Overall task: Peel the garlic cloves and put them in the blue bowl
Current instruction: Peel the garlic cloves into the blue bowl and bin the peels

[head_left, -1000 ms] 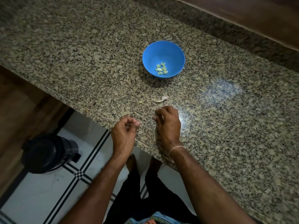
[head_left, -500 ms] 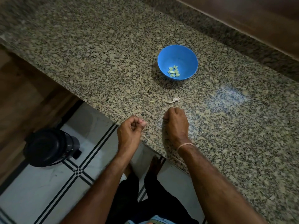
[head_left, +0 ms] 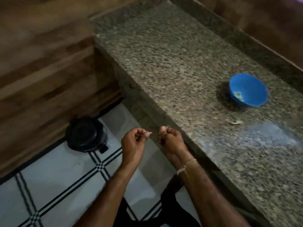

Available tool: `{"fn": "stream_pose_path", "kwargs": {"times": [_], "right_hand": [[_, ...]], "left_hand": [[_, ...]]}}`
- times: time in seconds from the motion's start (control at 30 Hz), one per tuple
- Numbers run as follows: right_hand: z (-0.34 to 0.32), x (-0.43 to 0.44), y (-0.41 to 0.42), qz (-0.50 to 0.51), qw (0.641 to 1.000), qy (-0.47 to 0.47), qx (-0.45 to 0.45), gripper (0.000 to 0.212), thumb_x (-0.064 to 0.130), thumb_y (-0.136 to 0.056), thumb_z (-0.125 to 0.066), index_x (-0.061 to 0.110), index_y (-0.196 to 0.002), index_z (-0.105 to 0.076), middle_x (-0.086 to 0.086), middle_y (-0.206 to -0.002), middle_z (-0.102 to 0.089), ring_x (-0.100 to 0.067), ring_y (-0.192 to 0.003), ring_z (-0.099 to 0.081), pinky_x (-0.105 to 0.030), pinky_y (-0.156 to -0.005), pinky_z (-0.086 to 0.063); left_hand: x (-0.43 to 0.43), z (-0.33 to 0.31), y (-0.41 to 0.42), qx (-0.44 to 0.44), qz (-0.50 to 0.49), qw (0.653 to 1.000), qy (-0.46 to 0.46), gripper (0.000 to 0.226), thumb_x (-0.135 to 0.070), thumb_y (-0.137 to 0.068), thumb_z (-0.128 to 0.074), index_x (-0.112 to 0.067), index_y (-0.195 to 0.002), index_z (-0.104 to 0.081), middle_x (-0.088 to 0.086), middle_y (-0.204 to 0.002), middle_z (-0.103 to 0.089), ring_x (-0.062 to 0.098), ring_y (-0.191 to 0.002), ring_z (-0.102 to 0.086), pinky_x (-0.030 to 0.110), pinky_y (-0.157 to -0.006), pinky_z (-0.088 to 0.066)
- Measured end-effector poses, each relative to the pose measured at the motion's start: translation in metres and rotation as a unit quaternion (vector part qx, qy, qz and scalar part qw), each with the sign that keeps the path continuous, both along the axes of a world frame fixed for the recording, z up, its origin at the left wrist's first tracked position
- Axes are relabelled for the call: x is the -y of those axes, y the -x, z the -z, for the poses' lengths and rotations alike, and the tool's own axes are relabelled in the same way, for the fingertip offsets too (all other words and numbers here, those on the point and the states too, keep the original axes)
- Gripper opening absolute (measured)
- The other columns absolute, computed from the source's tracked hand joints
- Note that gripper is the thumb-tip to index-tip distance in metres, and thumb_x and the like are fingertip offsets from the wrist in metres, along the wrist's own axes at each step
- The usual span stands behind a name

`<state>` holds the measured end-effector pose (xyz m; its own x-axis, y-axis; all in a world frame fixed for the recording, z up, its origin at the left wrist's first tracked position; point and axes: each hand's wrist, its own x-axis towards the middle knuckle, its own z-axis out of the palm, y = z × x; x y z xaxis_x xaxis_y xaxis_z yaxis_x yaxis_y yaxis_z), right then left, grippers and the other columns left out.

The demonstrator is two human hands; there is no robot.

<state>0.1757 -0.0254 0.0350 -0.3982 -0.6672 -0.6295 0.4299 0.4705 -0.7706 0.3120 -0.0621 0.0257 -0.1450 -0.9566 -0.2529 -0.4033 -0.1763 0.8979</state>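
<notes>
Beside the counter (head_left: 180,71), left hand (head_left: 132,145) pinching garlic skin (head_left: 150,132), right hand (head_left: 171,140) curled, hold unclear, blue bowl (head_left: 252,86) well apart.

**Person, head view.** Both forearms are bare along their whole visible length. A thin, pale thread wristband (head_left: 186,166) circles the right wrist; it is knotted on the inner side, with a short frayed tuft. The right hand (head_left: 170,140) lies directly above the wristband and the left hand (head_left: 132,141) to its left; both are bare. Below the wristband are dark trousers (head_left: 147,215) and one foot (head_left: 173,183), too blurred to detail. A sliver of light blue garment (head_left: 165,225) meets the bottom edge.
</notes>
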Motion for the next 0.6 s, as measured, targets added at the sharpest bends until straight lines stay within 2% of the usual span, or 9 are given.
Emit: {"fn": "stream_pose_path", "kwargs": {"times": [0.07, 0.13, 0.2, 0.37, 0.47, 0.53, 0.6], "right_hand": [[-0.005, 0.020, -0.048, -0.015, 1.000, 0.004, 0.022, 0.034, 0.011, -0.109, -0.052, 0.016, -0.075, -0.058, 0.000, -0.065, -0.050, -0.011, -0.063, -0.045, -0.024, -0.061, -0.043], [-0.008, 0.039, -0.097, -0.021, 0.998, 0.010, 0.050, 0.033, 0.007, -0.108, -0.051, 0.014, -0.077, -0.059, 0.000, -0.067, -0.052, -0.010, -0.062, -0.048, -0.025, -0.063, -0.044], [-0.010, 0.058, -0.145, -0.043, 0.996, 0.010, 0.077, 0.033, 0.001, -0.108, -0.048, 0.012, -0.077, -0.057, -0.003, -0.069, -0.052, -0.010, -0.060, -0.049, -0.025, -0.062, -0.044], [-0.003, 0.097, -0.228, -0.077, 0.992, -0.013, 0.098, 0.037, -0.007, -0.105, -0.047, 0.012, -0.074, -0.056, -0.006, -0.071, -0.054, -0.010, -0.056, -0.051, -0.024, -0.059, -0.046], [0.011, 0.126, -0.255, -0.104, 0.989, -0.029, 0.105, 0.038, -0.004, -0.105, -0.050, 0.012, -0.071, -0.057, -0.006, -0.070, -0.056, -0.013, -0.060, -0.051, -0.026, -0.062, -0.048], [0.024, 0.149, -0.272, -0.116, 0.986, -0.043, 0.111, 0.036, -0.003, -0.105, -0.052, 0.011, -0.072, -0.058, -0.008, -0.070, -0.055, -0.014, -0.060, -0.051, -0.024, -0.058, -0.050], [0.038, 0.172, -0.292, -0.124, 0.983, -0.059, 0.121, 0.034, -0.002, -0.105, -0.052, 0.010, -0.073, -0.057, -0.009, -0.071, -0.053, -0.015, -0.059, -0.051, -0.023, -0.054, -0.050]], "left_hand": [[0.015, 0.001, -0.052, 0.000, -0.020, 1.000, 0.002, 0.012, -0.022, -0.093, -0.077, -0.022, -0.083, -0.071, -0.009, -0.078, -0.075, 0.006, -0.077, -0.070, 0.028, -0.071, -0.056], [0.028, 0.001, -0.102, 0.001, -0.046, 0.999, 0.014, 0.017, -0.017, -0.091, -0.078, -0.024, -0.079, -0.069, -0.015, -0.074, -0.073, -0.001, -0.073, -0.067, 0.018, -0.068, -0.051], [0.039, -0.001, -0.152, -0.001, -0.081, 0.996, 0.022, 0.018, -0.014, -0.092, -0.077, -0.022, -0.079, -0.068, -0.013, -0.073, -0.072, -0.001, -0.072, -0.066, 0.013, -0.067, -0.047], [0.062, 0.008, -0.241, 0.002, -0.151, 0.988, 0.001, 0.012, -0.022, -0.094, -0.075, -0.021, -0.083, -0.071, -0.007, -0.079, -0.075, 0.010, -0.079, -0.072, 0.033, -0.077, -0.057], [0.078, 0.013, -0.276, 0.012, -0.192, 0.981, 0.000, 0.010, -0.020, -0.094, -0.076, -0.022, -0.085, -0.072, -0.009, -0.082, -0.075, 0.002, -0.079, -0.069, 0.020, -0.074, -0.053], [0.091, 0.016, -0.299, 0.010, -0.217, 0.976, -0.004, 0.009, -0.018, -0.094, -0.075, -0.021, -0.087, -0.073, -0.010, -0.083, -0.075, -0.001, -0.080, -0.069, 0.010, -0.071, -0.049], [0.107, 0.021, -0.320, 0.018, -0.237, 0.971, -0.012, 0.008, -0.020, -0.095, -0.075, -0.022, -0.087, -0.072, -0.010, -0.083, -0.075, -0.001, -0.080, -0.068, 0.008, -0.070, -0.048]]}}
